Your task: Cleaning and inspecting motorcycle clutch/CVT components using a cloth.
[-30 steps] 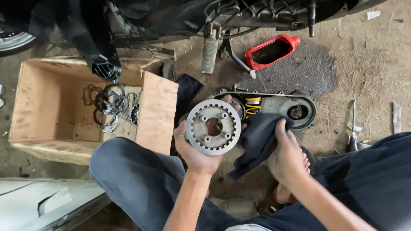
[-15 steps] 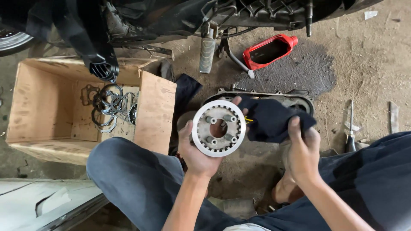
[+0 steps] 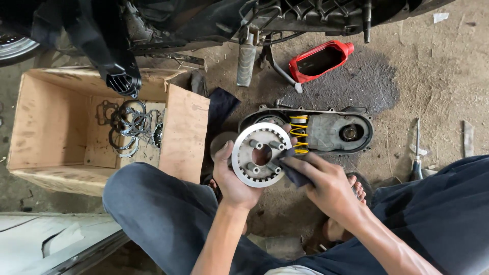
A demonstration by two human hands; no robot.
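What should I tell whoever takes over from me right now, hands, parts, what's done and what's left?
Left hand holds the round toothed metal disc upright by its rim.
Right hand presses a dark rag against the disc's lower right face.
Engine cover with yellow spring lies on the ground just behind.
Cardboard box with rings sits to the left.
Done: disc in hand. Left: cannot tell how much is wiped.

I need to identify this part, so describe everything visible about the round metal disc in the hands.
The round metal disc looks like pale grey, dull metal, with a notched rim, a central hole and several studs around it. It faces the camera, held above the floor. The left hand grips its lower left edge; the right hand presses a dark cloth against its right side.
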